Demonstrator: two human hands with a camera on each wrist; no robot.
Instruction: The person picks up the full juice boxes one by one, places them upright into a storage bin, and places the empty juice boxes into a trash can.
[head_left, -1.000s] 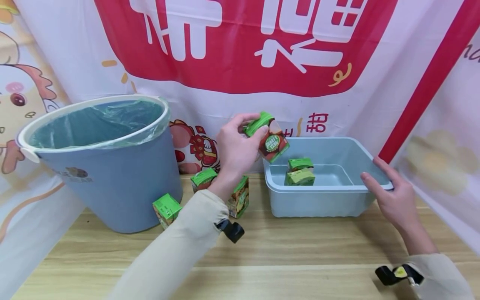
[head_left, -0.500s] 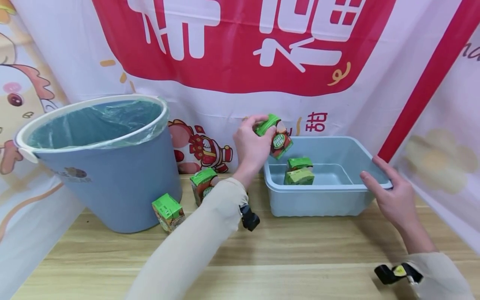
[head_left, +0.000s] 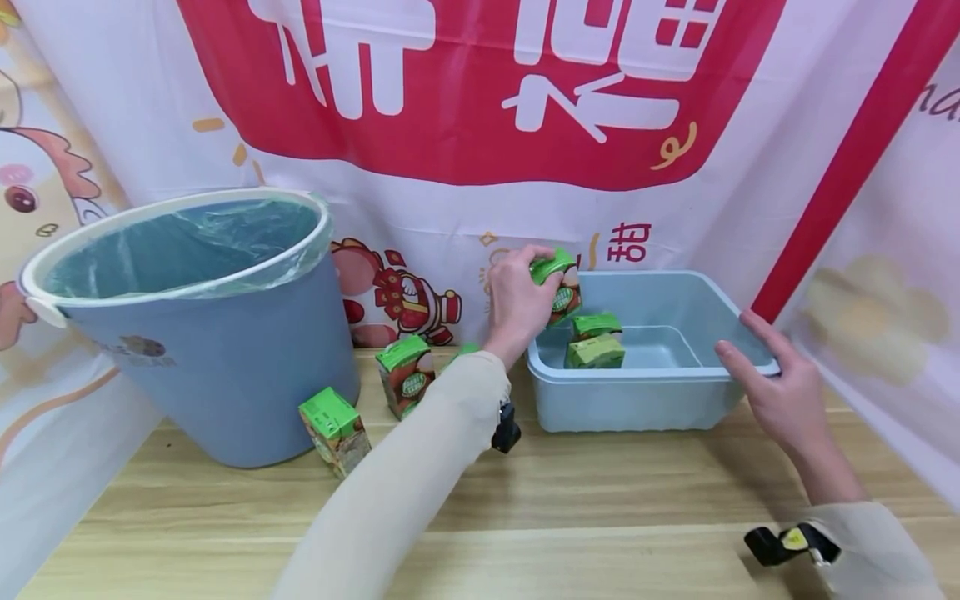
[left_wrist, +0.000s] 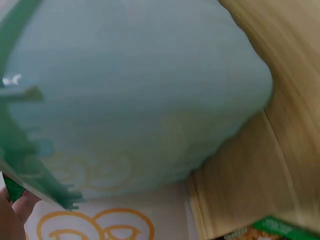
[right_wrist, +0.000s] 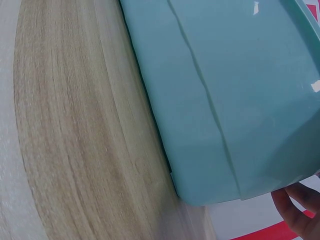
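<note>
In the head view my left hand pinches a green-topped juice box just above the left end of the light blue basin. Two more boxes, one a paler green, lie inside the basin at its left side. My right hand grips the basin's right rim between thumb and fingers; the right wrist view shows its fingers at the basin's edge. At the lower left of the left wrist view, my left hand appears beside a bit of green box.
A blue bin with a clear liner stands on the left. Beside it on the wooden table are a box and another box, with a third mostly hidden behind my left forearm. A printed cloth hangs behind.
My left hand has carried the box rightward and slightly down, to over the basin's left end. My right hand keeps its hold on the rim.
</note>
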